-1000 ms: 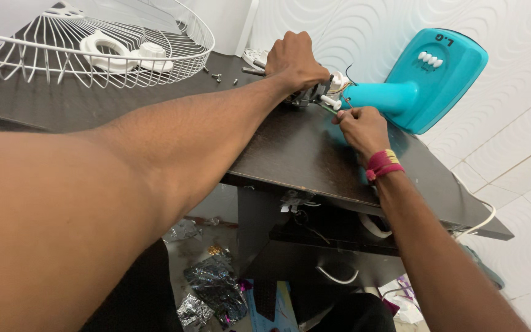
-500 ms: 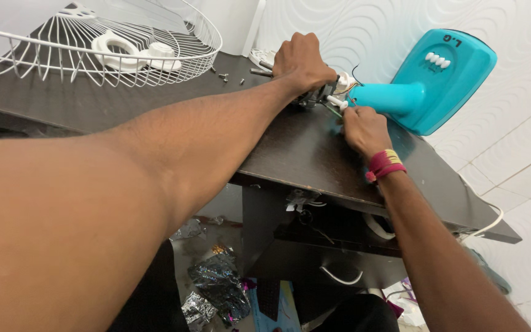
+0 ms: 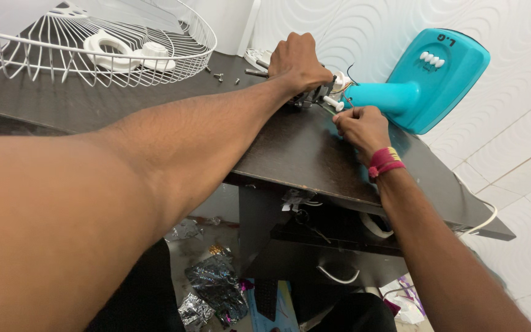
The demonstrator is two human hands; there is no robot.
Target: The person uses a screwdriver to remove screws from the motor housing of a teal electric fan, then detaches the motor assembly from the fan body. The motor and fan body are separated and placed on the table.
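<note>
Head camera, looking down over a dark tabletop — and both arms are stretched out to the far side. The left hand is clamped down in a closed grip over the fan motor, a small metal-and-white assembly sitting at the end of the turquoise fan body, which lies on its side on the table against the white wall. The motor's white shaft pokes out toward the right hand. That right hand sits just in front of the motor, fingers pinched narrow around something thin near the wires — what exactly it grips is too small to tell. A red-and-yellow thread band wraps the right wrist.

Over on the far left of the table rests the white wire fan guard, lying dish-up, with two white plastic rings inside it. A few loose screws lie on the table between the guard and the left hand. Below the table edge, crumpled foil wrappers litter the floor and a white cable hangs off the right side
</note>
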